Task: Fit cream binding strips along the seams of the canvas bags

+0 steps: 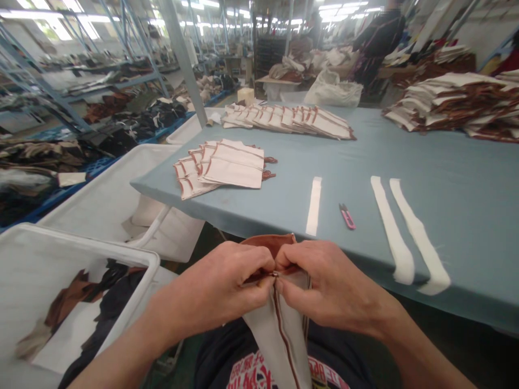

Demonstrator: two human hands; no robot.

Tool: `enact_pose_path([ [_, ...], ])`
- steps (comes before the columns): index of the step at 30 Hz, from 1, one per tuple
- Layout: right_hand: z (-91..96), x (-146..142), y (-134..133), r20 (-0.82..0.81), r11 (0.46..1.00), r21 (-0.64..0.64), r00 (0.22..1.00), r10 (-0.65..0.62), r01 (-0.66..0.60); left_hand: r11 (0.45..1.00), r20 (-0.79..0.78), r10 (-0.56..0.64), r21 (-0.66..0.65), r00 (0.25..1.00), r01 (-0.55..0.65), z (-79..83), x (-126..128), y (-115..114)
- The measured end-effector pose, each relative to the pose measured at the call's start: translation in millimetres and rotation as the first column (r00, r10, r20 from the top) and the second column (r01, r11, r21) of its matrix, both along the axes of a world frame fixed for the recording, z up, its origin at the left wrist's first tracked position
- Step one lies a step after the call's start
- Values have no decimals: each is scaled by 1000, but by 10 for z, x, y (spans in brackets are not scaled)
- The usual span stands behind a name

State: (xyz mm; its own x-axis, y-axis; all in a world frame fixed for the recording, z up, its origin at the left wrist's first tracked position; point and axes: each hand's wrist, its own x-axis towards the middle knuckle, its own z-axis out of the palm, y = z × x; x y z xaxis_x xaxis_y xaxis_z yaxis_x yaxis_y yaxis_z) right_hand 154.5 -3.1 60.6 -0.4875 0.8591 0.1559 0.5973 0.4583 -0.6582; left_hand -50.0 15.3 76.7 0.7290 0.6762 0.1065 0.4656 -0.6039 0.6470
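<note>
The left hand (233, 281) and right hand (324, 286) pinch the pale cloth piece (265, 329) at its top, fingers (259, 293) tight on it, by the desk (292, 156); hold both sides even so the brown line (279, 319) lies straight

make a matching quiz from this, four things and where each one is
1. snips
2. brown-lined piece
3. near white tub
4. two long strips

a. left of the table
b. on the table, right of the snips
c. pinched by the left hand and right hand
d. between the short strip and the long strips

1-d; 2-c; 3-a; 4-b
</note>
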Motion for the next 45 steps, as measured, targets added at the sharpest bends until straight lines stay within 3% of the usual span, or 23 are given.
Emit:
enact_pose_path([
  [5, -38, -8, 33, 7, 996, -84, 999, -34, 35, 997, -28, 23, 74, 999, -21, -49, 32, 36],
  [9, -108, 7, 73, -28, 989, -136, 998, -55, 51, 989, -12, -5, 146, 1000, 7, -198, 38, 96],
  [15, -248, 44, 150, -87, 958, -277, 991, -101, 73, 905, -47, -80, 415, 996, 93, -477, 1, 140],
  [17, -298, 57, 174, -172, 923, -384, 980, -99, 25, 887, -61, -97, 448, 993, 114, -520, -26, 153],
  [20, -380, 91, 200, -403, 797, -581, 910, -103, -167, 867, -49, -141, 476, 989, 148, -525, -49, 161],
  [22, -434, 119, 209, -543, 730, -615, 831, -121, -296, 848, -25, -157, 509, 987, 148, -496, -41, 148],
  [25, -496, 141, 207, -640, 681, -624, 750, -165, -383, 838, -51, -137, 526, 989, 143, -443, -10, 106],
  [29, -519, 121, 191, -650, 644, -662, 721, -240, -383, 849, -153, -110, 500, 982, 173, -463, 7, 53],
  [32, -483, 111, 170, -621, 672, -661, 746, -239, -334, 847, -154, -98, 505, 983, 164, -524, 6, 16],
  [34, -424, 117, 142, -584, 708, -644, 783, -212, -289, 876, -30, -112, 470, 993, 113, -527, 16, -18],
  [36, -337, 124, 102, -549, 777, -587, 816, -178, -226, 928, 143, -84, 371, 986, 25, -472, 29, -53],
  [38, -240, 122, 51, -500, 859, -492, 854, -142, -145, 972, 221, -14, 232, 975, -39, -368, 33, -73],
  [40, -162, 112, -1, -427, 925, -375, 897, -114, -61, 993, 176, 42, 105, 984, -61, -249, 24, -65],
  [42, -126, 100, -44, -352, 968, -253, 931, -91, -1, 1000, 109, 2, 1, 994, -2, -163, 7, -32],
  [45, -161, 94, -80, -282, 994, -101, 958, -61, 34, 993, 36, -107, 44, 994, 106, -165, -12, 15],
])
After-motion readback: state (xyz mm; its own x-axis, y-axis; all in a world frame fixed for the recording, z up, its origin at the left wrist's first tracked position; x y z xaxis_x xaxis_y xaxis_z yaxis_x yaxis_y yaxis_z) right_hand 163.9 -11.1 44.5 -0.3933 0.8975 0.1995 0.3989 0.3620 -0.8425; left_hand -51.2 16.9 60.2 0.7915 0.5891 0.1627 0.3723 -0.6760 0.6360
